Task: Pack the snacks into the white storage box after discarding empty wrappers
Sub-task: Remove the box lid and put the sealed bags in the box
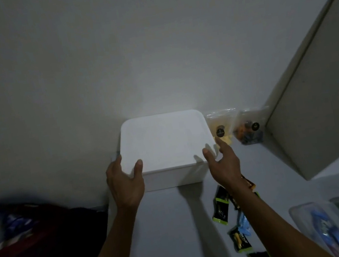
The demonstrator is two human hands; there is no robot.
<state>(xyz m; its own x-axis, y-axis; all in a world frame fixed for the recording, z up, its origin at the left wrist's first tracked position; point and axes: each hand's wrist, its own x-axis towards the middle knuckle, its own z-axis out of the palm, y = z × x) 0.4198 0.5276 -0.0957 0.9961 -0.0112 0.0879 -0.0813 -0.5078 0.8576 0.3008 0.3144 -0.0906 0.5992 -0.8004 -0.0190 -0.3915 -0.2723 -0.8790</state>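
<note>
My left hand (pixel 126 183) grips the near-left corner of the lidded white storage box (pixel 164 142), thumb on the lid. The box sits on the white surface (pixel 174 226) against the wall. My right hand (pixel 222 162), fingers spread, touches its near-right corner. Snack packets (pixel 221 208) lie beside my right forearm; two clear bags (pixel 234 125) stand right of the box.

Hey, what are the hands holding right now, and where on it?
The left hand grips the white storage box at its near left corner, thumb on the lid. The right hand reaches the near right corner, fingers spread, not clearly gripping.
</note>
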